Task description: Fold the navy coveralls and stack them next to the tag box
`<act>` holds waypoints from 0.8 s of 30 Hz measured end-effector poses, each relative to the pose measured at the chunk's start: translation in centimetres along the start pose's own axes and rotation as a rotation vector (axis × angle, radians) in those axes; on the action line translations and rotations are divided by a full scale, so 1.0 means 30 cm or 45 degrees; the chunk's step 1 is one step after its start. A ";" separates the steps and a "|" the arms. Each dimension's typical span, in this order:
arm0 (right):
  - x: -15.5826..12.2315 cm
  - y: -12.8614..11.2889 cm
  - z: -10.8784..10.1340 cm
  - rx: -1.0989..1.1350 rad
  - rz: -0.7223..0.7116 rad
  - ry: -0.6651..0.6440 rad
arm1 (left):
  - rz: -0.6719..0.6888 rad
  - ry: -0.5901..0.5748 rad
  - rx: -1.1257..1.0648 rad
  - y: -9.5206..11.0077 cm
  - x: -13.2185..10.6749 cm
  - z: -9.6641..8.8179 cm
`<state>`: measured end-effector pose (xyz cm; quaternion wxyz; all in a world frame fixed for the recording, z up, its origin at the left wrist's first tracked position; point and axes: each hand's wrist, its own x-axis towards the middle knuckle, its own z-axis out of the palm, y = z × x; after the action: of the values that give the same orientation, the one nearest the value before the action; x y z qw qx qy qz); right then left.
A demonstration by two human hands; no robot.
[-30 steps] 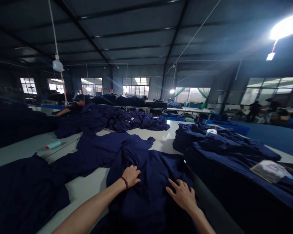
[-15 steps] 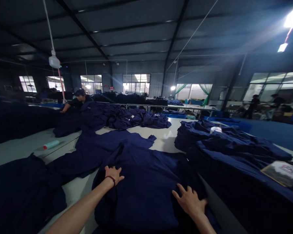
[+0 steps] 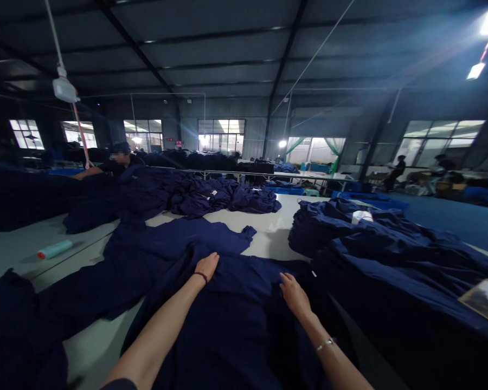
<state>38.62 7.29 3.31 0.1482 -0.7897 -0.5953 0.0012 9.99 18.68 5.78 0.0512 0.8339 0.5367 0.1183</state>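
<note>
A dark navy garment (image 3: 228, 319) lies spread on the table before me, with soft folds across it. My left hand (image 3: 207, 266), a dark red band at its wrist, is closed on the cloth near the garment's far edge. To the right, my right hand (image 3: 295, 295) has its fingers bent together on the same garment, gripping the cloth; a silver bracelet circles that wrist. Beyond my left hand another navy garment (image 3: 166, 241) lies flat, partly under or against the first. A small white tag (image 3: 314, 274) shows by the garment's upper right corner.
Navy cloth piles (image 3: 390, 238) stand at the right, with a printed card or bag (image 3: 486, 300) on top. A teal thread cone (image 3: 56, 250) lies on the white table (image 3: 264, 216) at left. Across the table a co-worker (image 3: 120, 160) reaches into dark cloth. A lamp (image 3: 65, 89) hangs above.
Both hands have moved forward over the garment and closer together. Their spread fingers have closed on the cloth. My view has turned slightly right.
</note>
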 end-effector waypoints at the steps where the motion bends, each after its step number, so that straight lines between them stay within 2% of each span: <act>1: 0.034 0.004 0.008 0.000 0.000 -0.003 | -0.020 -0.008 0.000 0.003 0.030 0.011; 6: 0.162 0.015 0.043 -0.030 0.017 -0.037 | -0.180 -0.057 0.020 0.017 0.130 0.062; 10: 0.188 0.016 0.043 -0.121 0.104 -0.089 | -0.182 -0.028 0.061 0.018 0.128 0.073; 14: 0.184 0.016 0.007 -0.129 0.183 -0.063 | -0.152 0.047 0.144 0.026 0.109 0.018; 17: 0.201 0.010 -0.030 -0.125 0.303 -0.015 | -0.278 0.120 0.054 0.056 0.134 -0.039; 19: 0.221 0.007 -0.036 -0.075 0.404 0.096 | -0.349 0.209 -0.071 0.080 0.161 -0.049; 22: 0.244 0.015 0.014 -0.003 0.362 0.224 | -0.242 0.247 -0.164 0.096 0.186 0.016; 24: 0.249 0.030 0.075 -0.055 0.230 0.158 | -0.095 0.153 -0.104 0.083 0.185 0.098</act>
<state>41.22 14.62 2.24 0.1669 -0.8417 -0.5113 -0.0473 15.11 22.78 4.26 0.0573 0.8019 0.5642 0.1878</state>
